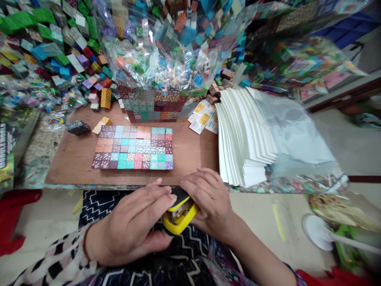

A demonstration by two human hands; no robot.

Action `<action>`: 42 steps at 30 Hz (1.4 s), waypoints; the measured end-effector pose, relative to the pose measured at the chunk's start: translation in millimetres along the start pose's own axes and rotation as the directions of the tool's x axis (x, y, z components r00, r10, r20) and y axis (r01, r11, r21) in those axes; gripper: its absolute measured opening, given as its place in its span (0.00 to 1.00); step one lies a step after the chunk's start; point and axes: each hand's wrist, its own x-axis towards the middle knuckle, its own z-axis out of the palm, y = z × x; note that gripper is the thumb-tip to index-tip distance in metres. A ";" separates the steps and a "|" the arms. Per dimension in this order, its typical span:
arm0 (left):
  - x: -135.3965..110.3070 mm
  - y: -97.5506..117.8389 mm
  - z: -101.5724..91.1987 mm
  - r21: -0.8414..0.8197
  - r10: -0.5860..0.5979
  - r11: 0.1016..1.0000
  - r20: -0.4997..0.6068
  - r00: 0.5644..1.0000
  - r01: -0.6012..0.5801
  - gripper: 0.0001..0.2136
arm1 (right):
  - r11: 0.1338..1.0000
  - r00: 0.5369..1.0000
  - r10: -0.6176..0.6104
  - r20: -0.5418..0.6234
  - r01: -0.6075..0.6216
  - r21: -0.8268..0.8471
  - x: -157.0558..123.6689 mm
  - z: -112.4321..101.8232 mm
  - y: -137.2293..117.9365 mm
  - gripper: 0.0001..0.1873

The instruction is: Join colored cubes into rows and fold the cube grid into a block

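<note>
While loose blocks [66, 71] and a bulging clear plastic bag [163, 63] crowd the far side of the wooden board [193, 155], a patterned block panel [133, 147] and stacked white sheets [241, 135] occupy its surface. At the near edge, the yellow-and-black stapler [180, 217] sits between both hands: the left hand [129, 220] pinches it between fingers and thumb, the right hand [210, 195] curls around its other side.

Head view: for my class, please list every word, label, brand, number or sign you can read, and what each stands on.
"MODULE WORLD", sideways, on the green printed packet at the left edge; the first word is blurred, so less certain.
White-and-yellow cards: print too small to read.
Yellow-and-black stapler: no lettering readable.
</note>
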 end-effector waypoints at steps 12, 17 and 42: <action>-3.1 -2.8 4.0 -0.077 -0.084 0.993 0.008 0.996 0.085 0.27 | 0.994 0.997 -0.001 0.079 -0.008 0.110 -0.8 5.7 -0.2 0.22; -4.7 -1.5 7.8 -0.054 -0.175 0.983 0.016 0.985 0.175 0.28 | 0.986 0.989 0.042 0.141 -0.064 0.155 -1.2 8.1 -2.7 0.24; -0.4 3.8 20.4 -0.315 -0.573 0.755 0.108 0.812 0.575 0.33 | 0.675 0.901 0.319 0.293 -0.434 0.597 -9.7 19.6 -10.1 0.39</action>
